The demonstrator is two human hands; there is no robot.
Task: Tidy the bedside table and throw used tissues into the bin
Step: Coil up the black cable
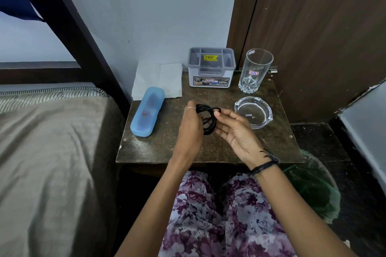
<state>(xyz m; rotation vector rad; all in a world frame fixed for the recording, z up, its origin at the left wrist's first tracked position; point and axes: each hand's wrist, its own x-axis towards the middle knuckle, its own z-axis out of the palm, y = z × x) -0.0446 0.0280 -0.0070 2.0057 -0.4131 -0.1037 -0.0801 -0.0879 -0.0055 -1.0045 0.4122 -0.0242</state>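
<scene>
On the dark stone-topped desk (158,148), one translucent blue plastic case (147,111) overlaps one flat white tissue (158,79) at the back left. Over the middle, the left hand (189,125) grips one coiled black cable (206,119), its fingers (191,108) curled round the loops, while the right hand (238,131) pinches the coil's top. Rightward stand one grey plastic organiser box (211,67), one tall clear drinking glass (255,70) and one clear glass ashtray (253,111); one green-lined bin (313,185) sits on the floor.

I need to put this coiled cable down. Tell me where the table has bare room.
Bare room: the near strip of the table below the blue case and both hands, and the middle between case and ashtray. The back is crowded: tissue, organizer, glass.
</scene>
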